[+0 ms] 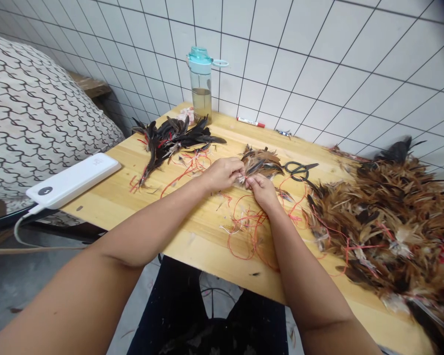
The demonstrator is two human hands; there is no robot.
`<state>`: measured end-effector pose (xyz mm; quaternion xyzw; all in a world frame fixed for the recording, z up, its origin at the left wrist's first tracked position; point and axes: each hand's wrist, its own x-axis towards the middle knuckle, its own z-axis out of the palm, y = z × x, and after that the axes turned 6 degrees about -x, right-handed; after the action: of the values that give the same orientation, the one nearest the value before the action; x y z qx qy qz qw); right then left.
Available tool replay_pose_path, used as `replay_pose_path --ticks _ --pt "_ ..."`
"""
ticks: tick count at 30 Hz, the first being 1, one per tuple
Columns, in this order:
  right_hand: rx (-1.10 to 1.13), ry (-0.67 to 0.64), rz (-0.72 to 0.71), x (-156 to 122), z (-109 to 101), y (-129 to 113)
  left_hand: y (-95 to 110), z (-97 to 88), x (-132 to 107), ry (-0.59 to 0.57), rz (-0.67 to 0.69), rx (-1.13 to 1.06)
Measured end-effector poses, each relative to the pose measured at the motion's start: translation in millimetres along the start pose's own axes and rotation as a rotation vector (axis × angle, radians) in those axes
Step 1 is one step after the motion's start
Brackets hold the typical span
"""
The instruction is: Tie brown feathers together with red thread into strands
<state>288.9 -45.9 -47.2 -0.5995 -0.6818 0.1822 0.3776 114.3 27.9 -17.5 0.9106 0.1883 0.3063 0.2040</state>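
Note:
A small bunch of brown feathers (263, 161) lies fanned out at the middle of the table, its quill ends toward me. My left hand (225, 173) pinches those ends from the left side. From the right, my right hand (262, 189) is closed on the same quill ends, thumb and fingertips together. The two hands nearly touch. Loose red string (246, 256) lies in tangled loops on the wood below my hands; whether a strand runs between my fingers is too small to make out. Black-handled scissors (299, 170) rest just right of the bunch.
Dark feather bundles (166, 140) lie at the back left, near a water bottle (202, 88). A large heap of brown feathers (399, 212) covers the table's right side. A white power bank (76, 180) sits on the left edge. A red-capped marker (250, 122) lies by the tiled wall.

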Motion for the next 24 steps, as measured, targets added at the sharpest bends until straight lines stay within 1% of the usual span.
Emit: replay_pose_path --ticks 2,5,9,14,16,21,23,24 --pt "-0.079 -0.005 -0.031 0.1 0.1 -1.1 -1.2 0.1 0.6 -0.01 0.0 0.01" --pt "-0.142 -0.02 -0.067 0.2 0.5 -3.4 -3.4 0.3 1.5 0.007 -0.017 0.028" --pt "-0.151 -0.023 -0.113 0.1 0.6 -5.6 -4.4 0.6 2.7 0.04 -0.05 0.026" --pt "-0.142 0.02 -0.15 -0.6 -0.8 -7.6 -5.5 -0.4 4.3 0.061 -0.094 -0.011" --pt "-0.141 0.05 -0.159 -1.6 -2.0 -8.4 -7.2 -1.3 4.1 0.045 -0.145 -0.112" --pt "-0.165 0.096 -0.137 -4.9 -2.7 -9.6 -5.9 -1.3 1.8 -0.123 -0.405 -0.646" --pt "-0.185 0.111 -0.141 -5.8 -1.3 -9.8 -1.9 0.6 1.4 -0.154 -0.459 -0.769" --pt "-0.199 0.122 -0.143 -6.1 -0.3 -9.8 0.0 1.8 1.5 -0.157 -0.464 -0.801"
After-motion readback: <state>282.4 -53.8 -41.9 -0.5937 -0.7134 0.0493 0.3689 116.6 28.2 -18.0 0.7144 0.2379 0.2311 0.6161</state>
